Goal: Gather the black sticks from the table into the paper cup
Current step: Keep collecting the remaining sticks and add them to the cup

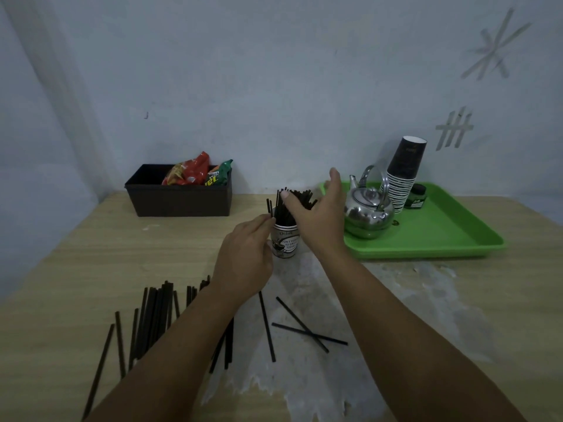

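While the left hand [243, 260] pinches a couple of black sticks [269, 207] upright at the near-left rim of the paper cup [285, 243], the right hand [316, 217] is spread open, its fingers cupped around the bundle of sticks in the cup [288, 208] from the right side. That bundle stands nearly vertical, its tops fanning slightly to the right. Loose sticks [152, 312] lie flat on the table [76, 269] near the left forearm, most with their long axes running away from the person, roughly parallel. Three more sticks [304, 330] lie between the forearms, two of them crossing. The tabletop is pale wood grain with a worn whitish patch in the middle. Right of the cup, a green tray [457, 233] carries a metal kettle [367, 211], a stack of dark cups [402, 175] and a small dark jar [416, 196]. At the back left, a dark bin [179, 199] holds snack packets [189, 173] against a pale blue wall [274, 86].
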### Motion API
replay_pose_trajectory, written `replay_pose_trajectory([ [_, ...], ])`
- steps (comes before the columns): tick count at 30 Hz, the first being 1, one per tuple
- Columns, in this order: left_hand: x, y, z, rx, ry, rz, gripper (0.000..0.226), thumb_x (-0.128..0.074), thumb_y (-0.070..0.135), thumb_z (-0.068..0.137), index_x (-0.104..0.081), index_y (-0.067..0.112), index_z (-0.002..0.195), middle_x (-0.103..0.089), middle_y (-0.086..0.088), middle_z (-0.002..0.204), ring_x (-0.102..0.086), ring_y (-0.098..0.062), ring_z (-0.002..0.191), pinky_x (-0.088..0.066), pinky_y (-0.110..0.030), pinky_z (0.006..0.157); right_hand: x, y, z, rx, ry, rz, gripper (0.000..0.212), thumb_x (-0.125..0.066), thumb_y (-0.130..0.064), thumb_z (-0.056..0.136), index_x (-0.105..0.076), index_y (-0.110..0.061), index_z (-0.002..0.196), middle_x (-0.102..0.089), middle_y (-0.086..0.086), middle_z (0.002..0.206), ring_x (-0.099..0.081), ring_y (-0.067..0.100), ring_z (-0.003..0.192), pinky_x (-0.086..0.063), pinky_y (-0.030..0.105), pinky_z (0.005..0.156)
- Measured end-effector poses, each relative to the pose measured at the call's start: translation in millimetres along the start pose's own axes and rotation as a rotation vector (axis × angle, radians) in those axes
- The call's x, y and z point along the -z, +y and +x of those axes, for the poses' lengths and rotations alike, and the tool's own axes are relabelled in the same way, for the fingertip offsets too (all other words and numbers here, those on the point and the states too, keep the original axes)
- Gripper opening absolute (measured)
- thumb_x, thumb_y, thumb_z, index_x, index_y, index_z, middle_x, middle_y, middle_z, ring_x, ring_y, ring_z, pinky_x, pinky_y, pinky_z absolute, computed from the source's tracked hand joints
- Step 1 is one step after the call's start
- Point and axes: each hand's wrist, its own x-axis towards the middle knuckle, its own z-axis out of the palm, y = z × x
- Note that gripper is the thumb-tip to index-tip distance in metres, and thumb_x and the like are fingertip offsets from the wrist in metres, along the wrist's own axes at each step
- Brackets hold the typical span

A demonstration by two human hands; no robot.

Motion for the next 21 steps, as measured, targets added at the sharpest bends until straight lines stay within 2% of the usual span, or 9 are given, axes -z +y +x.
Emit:
replay_pose_trajectory([
  [3,1.1,0.5,-0.8,0.002,-0.001,-0.010,0.052,-0.057,0.003,0.083,-0.050,0.009,0.134,-0.052,-0.009,0.138,-0.055,-0.031,0.113,-0.049,-0.046,0.090,3.9,0.1,-6.5,0.229,0.031,-0.100,0.075,-0.053,-0.055,0.090,-0.026,-0.020,0.150,-0.034,0.003,0.152,-0.034,0.018,0.139,-0.031,0.037,0.113],
  [6,1.2,1.2,-2.5,0.012,-0.022,-0.016,0.052,-0.056,0.003,0.085,-0.048,0.010,0.136,-0.049,-0.009,0.141,-0.055,-0.031,0.116,-0.048,-0.045,0.092,4.9,7.5,-10.2,0.273,-0.113,-0.313,0.061,-0.034,-0.050,0.100,-0.030,-0.015,0.151,-0.029,0.004,0.158,-0.022,0.018,0.146,-0.019,0.037,0.119],
  [12,2.2,-0.6,-2.4,0.014,-0.061,0.000,0.053,-0.053,0.005,0.086,-0.045,0.010,0.138,-0.046,-0.009,0.144,-0.053,-0.031,0.119,-0.048,-0.044,0.094,9.0,11.0,-11.8,0.225,-0.309,-0.512,0.071,-0.021,-0.062,0.097,-0.014,-0.021,0.155,-0.013,-0.003,0.163,-0.008,0.020,0.150,-0.014,0.049,0.117],
  [17,4.3,-0.1,-2.2,0.022,-0.081,-0.008,0.054,-0.052,0.006,0.088,-0.043,0.013,0.140,-0.043,-0.006,0.147,-0.050,-0.029,0.123,-0.046,-0.042,0.097,10.9,8.3,-16.8,0.237,-0.238,-0.424,0.076,-0.026,-0.063,0.096,-0.004,-0.020,0.155,-0.010,0.000,0.164,-0.010,0.021,0.150,-0.017,0.048,0.119],
  [21,5.8,0.2,-2.6,0.024,-0.081,-0.032,0.054,-0.051,0.005,0.089,-0.042,0.013,0.141,-0.041,-0.005,0.148,-0.047,-0.024,0.128,-0.044,-0.037,0.100,11.0,14.5,-17.5,0.169,-0.320,-0.448,0.076,-0.026,-0.060,0.097,-0.007,-0.015,0.155,-0.009,0.001,0.164,-0.006,0.019,0.150,-0.016,0.048,0.120],
])
